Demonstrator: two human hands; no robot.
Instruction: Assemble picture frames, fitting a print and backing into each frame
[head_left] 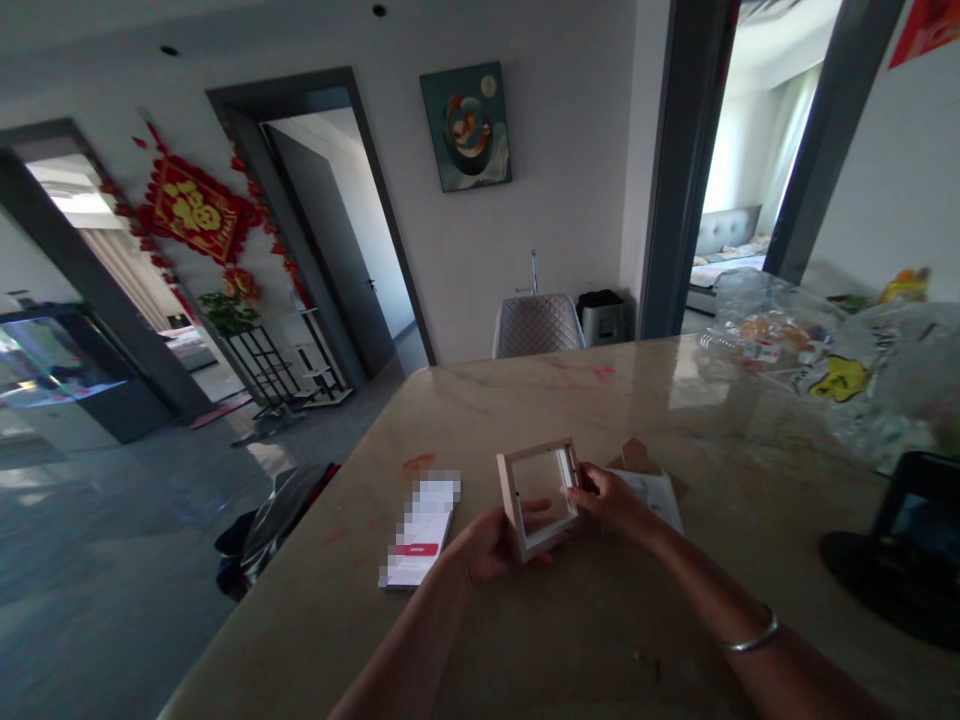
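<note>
A small, square, pale wooden frame (513, 500) is held tilted above the table, and its middle is see-through. My left hand (491, 545) grips its lower left side, with some fingers showing through the opening. On the right side, my right hand (604, 495) is closed around the edge, thumb and fingertips at the inner rim. Behind my right hand lie a white sheet (660, 492) and a piece of brown cardboard (636, 456). Left of the frame rests a phone-like flat white item (426, 530), partly blurred out.
The glossy beige table (480, 400) reaches toward a quilted chair (538, 325) at its far side. Clear plastic bags (795, 335) with contents sit at the back right. A dark device on a round stand (900, 550) is near the right edge. Small crumbs lie near the front.
</note>
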